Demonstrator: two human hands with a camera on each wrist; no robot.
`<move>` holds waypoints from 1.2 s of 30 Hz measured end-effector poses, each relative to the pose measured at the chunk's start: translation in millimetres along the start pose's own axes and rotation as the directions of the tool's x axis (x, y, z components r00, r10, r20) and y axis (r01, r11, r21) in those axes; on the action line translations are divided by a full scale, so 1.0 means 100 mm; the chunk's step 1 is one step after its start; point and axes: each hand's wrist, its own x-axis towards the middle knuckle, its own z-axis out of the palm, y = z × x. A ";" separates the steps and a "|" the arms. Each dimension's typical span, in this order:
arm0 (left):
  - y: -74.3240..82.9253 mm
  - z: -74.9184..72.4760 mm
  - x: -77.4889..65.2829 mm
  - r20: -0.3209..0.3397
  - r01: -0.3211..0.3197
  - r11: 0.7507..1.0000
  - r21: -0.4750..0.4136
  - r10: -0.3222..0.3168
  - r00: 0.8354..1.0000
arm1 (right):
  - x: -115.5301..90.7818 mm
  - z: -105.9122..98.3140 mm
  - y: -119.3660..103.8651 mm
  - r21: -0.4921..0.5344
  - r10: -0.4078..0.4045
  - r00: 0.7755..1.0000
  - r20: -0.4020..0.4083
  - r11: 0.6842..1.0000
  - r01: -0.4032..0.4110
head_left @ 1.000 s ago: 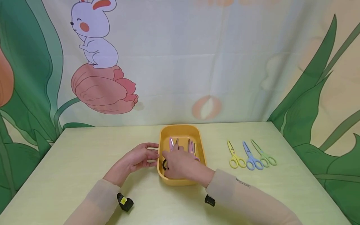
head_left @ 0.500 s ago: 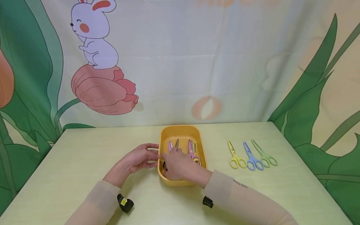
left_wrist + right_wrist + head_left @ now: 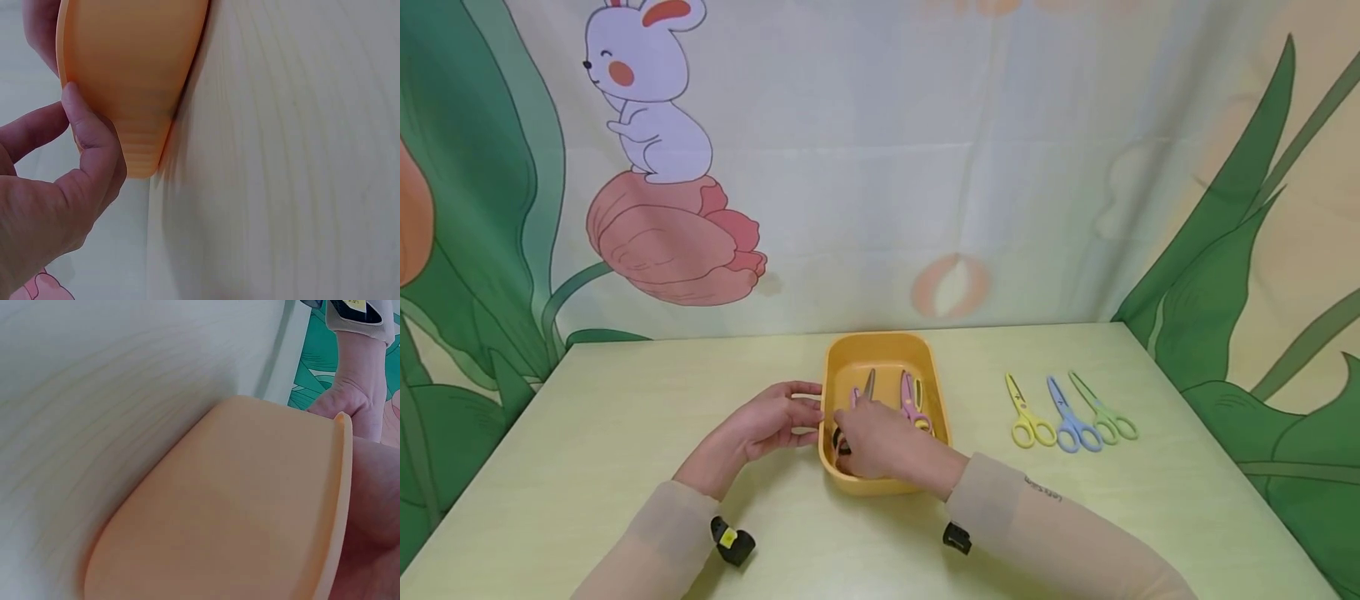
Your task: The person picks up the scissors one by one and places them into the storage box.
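A yellow-orange plastic tray (image 3: pixel 886 340) stands on the table. My left hand (image 3: pixel 778 421) holds its left side; the left wrist view shows a fingertip on the outer wall and another digit meeting the rim (image 3: pixel 62 44). My right hand (image 3: pixel 880 437) reaches inside, its fingers around the black handle (image 3: pixel 842 440) of a pair of scissors. A grey blade (image 3: pixel 869 383) points away beyond the knuckles. Beside it shows the tip of pink scissors (image 3: pixel 855 397), mostly hidden by the hand. Further right in the tray lie another pink scissors (image 3: pixel 912 400) and a yellow piece (image 3: pixel 919 392).
Yellow scissors (image 3: pixel 1030 417), blue scissors (image 3: pixel 1072 421) and green scissors (image 3: pixel 1105 412) lie side by side on the table, right of the tray. Behind the table (image 3: pixel 700 362) hangs a curtain (image 3: pixel 850 167) printed with a rabbit and leaves.
Inside the tray my right hand has shifted slightly, baring more of the grey blade and the right-hand pink scissors; less of the left pink tip shows. My left hand stays at the rim.
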 end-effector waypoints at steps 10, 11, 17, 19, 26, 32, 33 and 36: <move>-0.02 0.00 -0.03 0.013 -0.006 1.000 -0.015 0.006 1.000 | -0.07 -0.02 0.11 0.007 -0.061 0.978 -0.198 0.998 0.063; -0.02 0.00 -0.03 0.012 -0.004 1.000 -0.015 0.004 1.000 | -0.08 -0.02 0.13 0.015 -0.072 0.972 -0.225 0.997 0.077; -0.02 0.00 -0.03 0.007 -0.005 1.000 -0.015 0.005 1.000 | -0.14 -0.04 0.27 0.078 -0.128 0.925 -0.357 0.983 0.166; -0.02 0.00 -0.03 0.014 -0.012 1.000 -0.014 0.012 1.000 | -0.17 -0.04 0.31 0.093 -0.153 0.910 -0.385 0.975 0.203; -0.02 -0.01 -0.02 0.013 -0.012 1.000 -0.017 0.012 1.000 | -0.28 -0.07 0.42 0.096 -0.155 0.890 -0.428 0.972 0.215; -0.01 0.01 -0.01 0.003 -0.001 1.000 -0.010 0.001 1.000 | -0.35 -0.12 0.57 0.077 -0.148 0.835 -0.529 0.972 0.222; -0.01 0.01 -0.01 0.003 -0.003 1.000 -0.008 0.003 1.000 | -0.36 -0.13 0.61 0.084 -0.140 0.827 -0.544 0.972 0.220; -0.01 0.01 -0.01 -0.002 -0.006 1.000 -0.005 0.006 1.000 | -0.40 -0.14 0.70 0.118 -0.109 0.810 -0.577 0.969 0.215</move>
